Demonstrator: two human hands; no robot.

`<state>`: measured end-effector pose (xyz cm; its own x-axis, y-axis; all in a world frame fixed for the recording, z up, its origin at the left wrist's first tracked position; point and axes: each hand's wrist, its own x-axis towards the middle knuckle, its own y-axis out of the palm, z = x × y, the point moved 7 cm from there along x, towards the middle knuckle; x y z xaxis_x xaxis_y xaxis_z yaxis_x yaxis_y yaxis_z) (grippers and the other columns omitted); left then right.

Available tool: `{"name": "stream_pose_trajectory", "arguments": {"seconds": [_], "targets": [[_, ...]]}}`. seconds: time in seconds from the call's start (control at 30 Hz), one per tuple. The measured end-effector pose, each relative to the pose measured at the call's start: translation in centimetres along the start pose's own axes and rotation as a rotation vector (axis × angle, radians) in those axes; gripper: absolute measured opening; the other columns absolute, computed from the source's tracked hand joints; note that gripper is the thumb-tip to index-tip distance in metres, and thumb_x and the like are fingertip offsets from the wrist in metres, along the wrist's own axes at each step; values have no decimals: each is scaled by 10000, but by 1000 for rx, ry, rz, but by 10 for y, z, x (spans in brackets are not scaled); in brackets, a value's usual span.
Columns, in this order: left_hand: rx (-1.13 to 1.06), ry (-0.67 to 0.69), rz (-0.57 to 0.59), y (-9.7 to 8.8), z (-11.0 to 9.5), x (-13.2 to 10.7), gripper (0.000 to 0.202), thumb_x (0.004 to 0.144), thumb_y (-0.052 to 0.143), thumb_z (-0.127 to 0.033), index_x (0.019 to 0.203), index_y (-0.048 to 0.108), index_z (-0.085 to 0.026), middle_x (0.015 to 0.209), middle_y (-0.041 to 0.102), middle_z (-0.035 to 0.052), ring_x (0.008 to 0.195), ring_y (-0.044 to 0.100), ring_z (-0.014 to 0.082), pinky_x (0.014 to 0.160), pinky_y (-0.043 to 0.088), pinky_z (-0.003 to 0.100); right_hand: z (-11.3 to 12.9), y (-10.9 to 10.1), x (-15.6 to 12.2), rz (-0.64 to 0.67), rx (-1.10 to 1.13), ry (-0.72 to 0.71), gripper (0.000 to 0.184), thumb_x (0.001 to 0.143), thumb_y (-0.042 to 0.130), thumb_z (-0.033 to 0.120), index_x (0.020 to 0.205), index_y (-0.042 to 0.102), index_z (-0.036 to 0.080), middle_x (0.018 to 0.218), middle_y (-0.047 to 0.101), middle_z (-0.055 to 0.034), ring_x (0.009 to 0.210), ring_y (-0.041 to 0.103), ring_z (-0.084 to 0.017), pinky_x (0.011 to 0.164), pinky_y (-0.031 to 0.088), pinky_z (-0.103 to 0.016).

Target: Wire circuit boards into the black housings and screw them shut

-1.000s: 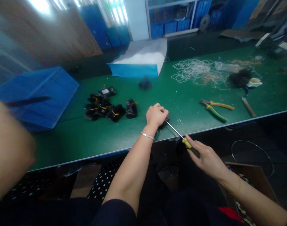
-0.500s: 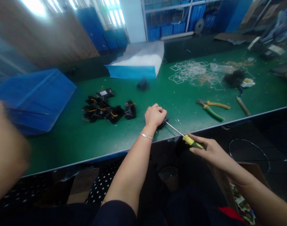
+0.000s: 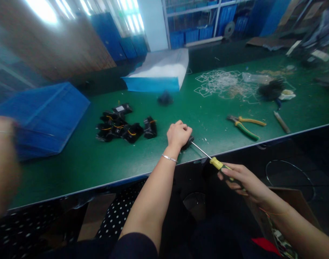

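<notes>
My left hand is closed in a fist over a small black part near the front edge of the green table. My right hand grips the yellow and black handle of a screwdriver off the table's edge. The metal shaft runs up and left to the black part under my left hand. A pile of several similar black parts with yellow wires lies to the left of my left hand.
Green and yellow pliers lie to the right, with a thin tool beyond. A blue bin sits at left, a white and blue bag at the back, white wire scraps at back right. Another person's blurred arm fills the left edge.
My right hand has shifted its grip further down the screwdriver handle. My left hand stays on the black part. The blurred arm at the left has drawn back.
</notes>
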<state>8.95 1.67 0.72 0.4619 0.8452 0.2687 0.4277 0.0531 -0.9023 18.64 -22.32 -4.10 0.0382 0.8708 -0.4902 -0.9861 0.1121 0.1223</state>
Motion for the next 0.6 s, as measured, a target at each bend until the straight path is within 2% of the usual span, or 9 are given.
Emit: {"name": "stream_pose_trajectory", "arguments": {"seconds": [0.07,0.13,0.2,0.27,0.37,0.4,0.47,0.53,0.6], "targets": [[1,1,-14,0,0,0,277,827,496,-341,597,597,-224,804,577,-11,742,488,160,595,311,298,10,-7,0,-97,-300,-132,439,868,530,452,1196,575,165,778,600,-34,480,439,-70,376,308,-169],[-2,-2,-24,0,1,0,280,826,493,-336,592,597,-224,809,579,-13,735,485,158,590,305,297,21,-13,-3,-243,-643,-321,464,886,515,397,1300,516,189,954,649,-72,659,586,-137,562,466,-237],[-1,-9,-28,1,1,0,281,823,492,-333,587,599,-224,824,584,-15,729,482,155,584,297,296,27,-13,-9,-376,-998,-472,479,905,484,324,1372,456,221,1094,641,-87,814,629,-190,697,489,-286],[-1,-21,-35,1,2,1,282,820,493,-336,583,596,-223,829,585,-16,726,481,154,576,288,296,30,-12,-14,-464,-1298,-552,518,917,445,248,1430,374,277,1150,626,-85,857,636,-212,693,481,-295],[-9,-40,-44,0,2,1,288,827,485,-339,587,592,-220,833,587,-18,741,487,153,579,293,293,35,-11,-18,-485,-1481,-584,560,909,412,157,1425,357,368,1218,592,-76,942,623,-236,697,471,-303],[-13,-44,-41,0,2,1,290,831,481,-338,592,593,-217,838,589,-18,750,491,153,586,302,291,38,-13,-18,-474,-1435,-572,557,905,419,159,1414,372,382,1230,584,-72,978,612,-246,728,473,-320],[-16,-44,-30,0,1,1,293,837,477,-337,600,596,-214,848,594,-16,771,499,153,602,319,289,42,-22,-18,-417,-1160,-502,544,884,492,219,1403,404,356,1236,581,-72,1026,590,-259,800,475,-354],[-14,-42,-27,0,2,1,297,840,476,-340,602,598,-213,850,594,-14,784,501,154,611,329,288,36,-33,-15,-291,-683,-369,552,844,569,297,1383,452,274,1231,588,-88,1038,581,-255,826,484,-348],[-11,-39,-34,0,2,0,299,843,475,-343,605,602,-214,848,593,-14,785,498,154,614,334,290,24,-38,-11,-150,-124,-228,508,834,572,329,1321,519,194,1191,608,-114,988,598,-222,770,511,-299]]}}
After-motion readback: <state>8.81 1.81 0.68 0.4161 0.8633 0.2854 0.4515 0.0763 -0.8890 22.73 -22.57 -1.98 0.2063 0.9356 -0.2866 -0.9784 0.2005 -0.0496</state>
